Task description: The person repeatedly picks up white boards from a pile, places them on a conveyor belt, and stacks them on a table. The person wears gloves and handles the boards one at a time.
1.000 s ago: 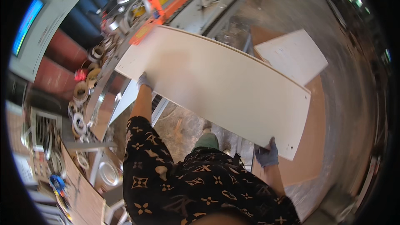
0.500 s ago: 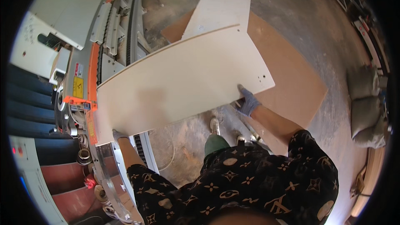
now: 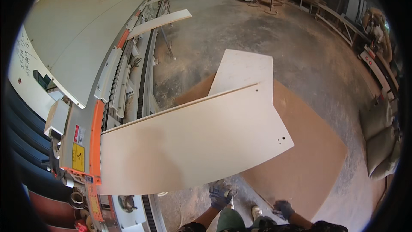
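At left, the machine (image 3: 81,38) carries the cream panel (image 3: 197,141), which reaches right. Left hand (image 3: 221,195) and right hand (image 3: 283,209), near side, have released its ends, so it apparently rests unaided; whether their fingers close, one cannot tell.

Sleeves (image 3: 329,227) cut off, white panel (image 3: 197,146) hiding brown board (image 3: 309,146)

Grey-gloved left hand (image 3: 220,194) at 6 o'clock; grey-gloved right hand (image 3: 283,209) (pointing toward 10 o'clock) at 5 o'clock.

Pale panel (image 3: 201,141) across machine bed (image 3: 136,87)
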### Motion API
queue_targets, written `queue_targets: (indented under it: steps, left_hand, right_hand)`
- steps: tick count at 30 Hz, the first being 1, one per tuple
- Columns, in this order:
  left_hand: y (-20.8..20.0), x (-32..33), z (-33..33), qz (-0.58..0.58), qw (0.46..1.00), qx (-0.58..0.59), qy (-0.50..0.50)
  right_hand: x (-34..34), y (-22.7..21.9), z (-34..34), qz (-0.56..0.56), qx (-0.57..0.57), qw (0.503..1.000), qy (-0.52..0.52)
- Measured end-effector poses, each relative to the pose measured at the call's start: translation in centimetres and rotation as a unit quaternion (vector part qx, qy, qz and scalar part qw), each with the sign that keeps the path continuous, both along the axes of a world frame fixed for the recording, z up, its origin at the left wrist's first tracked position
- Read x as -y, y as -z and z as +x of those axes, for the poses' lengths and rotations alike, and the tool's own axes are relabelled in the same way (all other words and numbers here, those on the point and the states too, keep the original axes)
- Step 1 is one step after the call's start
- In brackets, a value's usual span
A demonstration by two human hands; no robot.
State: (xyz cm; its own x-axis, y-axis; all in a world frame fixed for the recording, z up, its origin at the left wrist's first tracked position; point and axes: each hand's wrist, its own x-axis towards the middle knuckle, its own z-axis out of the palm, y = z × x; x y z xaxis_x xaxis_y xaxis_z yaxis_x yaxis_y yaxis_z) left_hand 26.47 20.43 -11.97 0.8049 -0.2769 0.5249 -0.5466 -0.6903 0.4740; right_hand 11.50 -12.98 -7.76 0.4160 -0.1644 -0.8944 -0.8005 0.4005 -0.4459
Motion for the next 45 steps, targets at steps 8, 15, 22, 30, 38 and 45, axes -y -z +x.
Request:
queue_targets:
  steps: [8,15,22,30,38,45]
  left_hand:
    - [2.6,-1.5,16.1,0.062,0.984,-0.121,-0.119]
    - [2.0,-2.6,27.7,0.093,0.964,-0.133,-0.209]
    - [2.8,-1.9,35.8,0.099,0.956,-0.147,-0.232]
    - [-0.3,-1.4,29.6,0.075,0.951,-0.234,-0.187]
    - [5.0,-10.9,5.4,-0.323,0.779,-0.515,-0.151]
    - [0.1,-9.0,-14.8,-0.281,0.747,-0.587,-0.137]
  right_hand:
    - [3.2,5.2,7.4,-0.415,0.180,0.881,-0.137]
    - [1.3,-0.1,22.5,-0.472,0.179,0.846,-0.175]
    - [1.0,0.2,37.5,-0.504,0.172,0.809,-0.249]
    - [-1.5,2.6,34.8,-0.567,0.078,0.813,-0.108]
    - [-5.0,2.9,8.9,-0.479,0.125,0.867,-0.062]
    - [-3.1,0.3,-6.8,-0.582,0.131,0.789,-0.146]
